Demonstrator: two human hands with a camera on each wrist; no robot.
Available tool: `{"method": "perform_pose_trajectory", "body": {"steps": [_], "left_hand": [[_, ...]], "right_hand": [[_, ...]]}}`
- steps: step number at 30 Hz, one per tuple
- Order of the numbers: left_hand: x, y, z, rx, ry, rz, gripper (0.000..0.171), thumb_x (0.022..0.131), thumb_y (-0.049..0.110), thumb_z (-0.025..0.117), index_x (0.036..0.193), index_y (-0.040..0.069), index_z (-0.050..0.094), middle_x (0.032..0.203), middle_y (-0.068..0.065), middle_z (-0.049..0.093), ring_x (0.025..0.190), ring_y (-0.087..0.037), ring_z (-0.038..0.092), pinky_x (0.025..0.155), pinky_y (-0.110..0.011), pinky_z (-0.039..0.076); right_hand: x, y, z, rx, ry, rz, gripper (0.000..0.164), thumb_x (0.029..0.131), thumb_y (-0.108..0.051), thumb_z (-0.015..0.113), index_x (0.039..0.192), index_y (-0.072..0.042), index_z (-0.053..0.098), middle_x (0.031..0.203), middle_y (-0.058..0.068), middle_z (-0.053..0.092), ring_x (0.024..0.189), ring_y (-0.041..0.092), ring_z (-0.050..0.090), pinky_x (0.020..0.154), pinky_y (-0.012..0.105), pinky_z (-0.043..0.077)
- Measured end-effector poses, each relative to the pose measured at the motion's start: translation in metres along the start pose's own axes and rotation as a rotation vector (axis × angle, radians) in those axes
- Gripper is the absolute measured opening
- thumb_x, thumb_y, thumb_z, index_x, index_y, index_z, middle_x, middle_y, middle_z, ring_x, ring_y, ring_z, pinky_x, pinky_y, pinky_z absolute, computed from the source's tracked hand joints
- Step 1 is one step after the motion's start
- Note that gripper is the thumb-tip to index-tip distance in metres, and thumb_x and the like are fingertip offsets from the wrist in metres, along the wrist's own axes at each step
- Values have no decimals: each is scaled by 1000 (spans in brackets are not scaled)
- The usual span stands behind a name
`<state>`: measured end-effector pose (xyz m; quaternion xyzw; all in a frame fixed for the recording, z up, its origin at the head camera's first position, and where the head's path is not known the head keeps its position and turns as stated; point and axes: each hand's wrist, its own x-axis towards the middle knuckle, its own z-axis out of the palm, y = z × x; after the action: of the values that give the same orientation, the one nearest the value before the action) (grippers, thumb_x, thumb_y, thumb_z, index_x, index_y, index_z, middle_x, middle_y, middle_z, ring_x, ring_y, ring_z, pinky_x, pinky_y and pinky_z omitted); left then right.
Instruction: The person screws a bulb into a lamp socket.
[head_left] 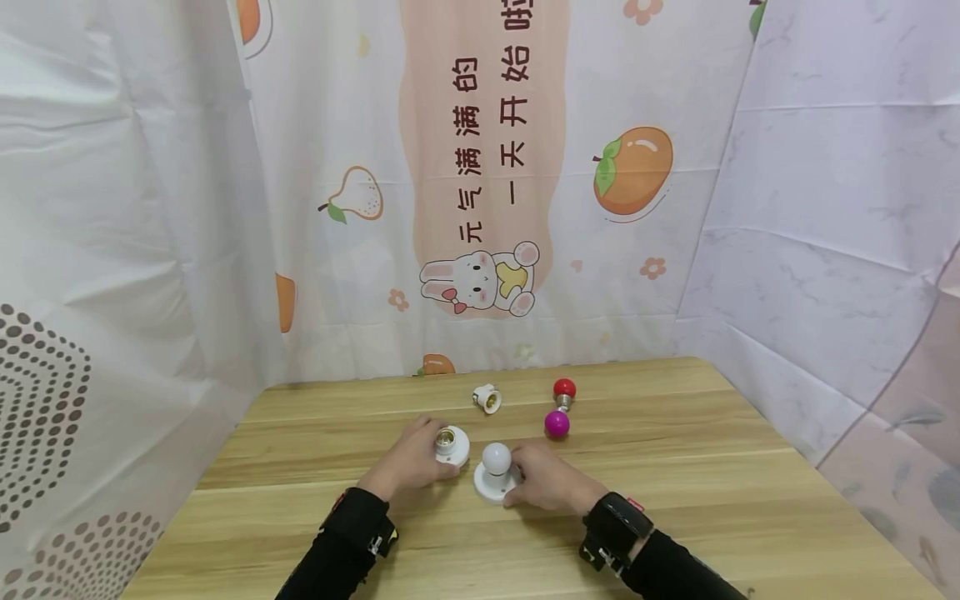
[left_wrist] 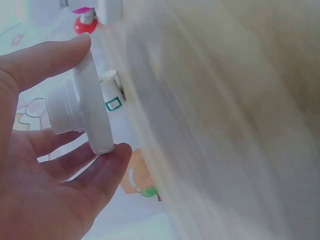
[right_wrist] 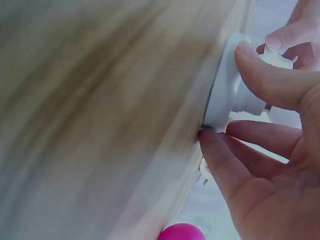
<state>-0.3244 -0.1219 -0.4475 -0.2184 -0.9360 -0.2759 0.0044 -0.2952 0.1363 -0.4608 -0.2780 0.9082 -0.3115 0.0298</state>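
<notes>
My left hand (head_left: 411,460) pinches a round white lamp holder (head_left: 459,452) by its rim, thumb on one side and fingers on the other. Its metal-lined socket faces up with no bulb in it. In the left wrist view, the flat base (left_wrist: 95,107) of this holder is seen edge-on, tilted beside the tabletop. Just to the right, my right hand (head_left: 551,479) grips the rim of a second round white lamp holder (head_left: 486,490), which carries a white bulb (head_left: 496,458) standing upright. Its base (right_wrist: 223,95) sits against the wood in the right wrist view.
Farther back on the wooden table (head_left: 660,467) a smaller white bulb socket (head_left: 487,398) lies on its side. To its right are a red bulb (head_left: 564,387) and a purple bulb (head_left: 557,424), bases toward each other. A printed curtain (head_left: 337,275) hangs behind the table.
</notes>
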Motion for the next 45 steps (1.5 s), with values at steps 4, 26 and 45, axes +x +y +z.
{"method": "perform_pose_trajectory", "body": {"steps": [4, 26, 45], "left_hand": [[-4, 5, -3, -6, 11, 10, 72, 80, 23, 86, 137, -6, 54, 131, -18, 54, 122, -36, 52, 100, -51, 46], [-16, 37, -25, -56, 196, 139, 67, 73, 20, 90, 128, -4, 61, 124, -16, 61, 115, -32, 56, 99, -50, 47], [-27, 62, -29, -285, 12, 264, 71, 82, 32, 86, 141, 9, 56, 134, -2, 51, 118, -18, 53, 101, -44, 47]], "right_hand": [[-3, -1, -5, 23, -23, 28, 33, 75, -18, 90, 101, -8, 71, 88, 0, 59, 78, 13, 52, 66, 27, 46], [-19, -33, -54, 126, 88, -82, 54, 90, -13, 78, 135, 9, 58, 134, 25, 60, 118, 42, 61, 95, 49, 53], [-25, -48, -55, 346, 87, -236, 67, 88, -21, 81, 146, -3, 52, 149, 19, 48, 133, 34, 52, 103, 38, 49]]}}
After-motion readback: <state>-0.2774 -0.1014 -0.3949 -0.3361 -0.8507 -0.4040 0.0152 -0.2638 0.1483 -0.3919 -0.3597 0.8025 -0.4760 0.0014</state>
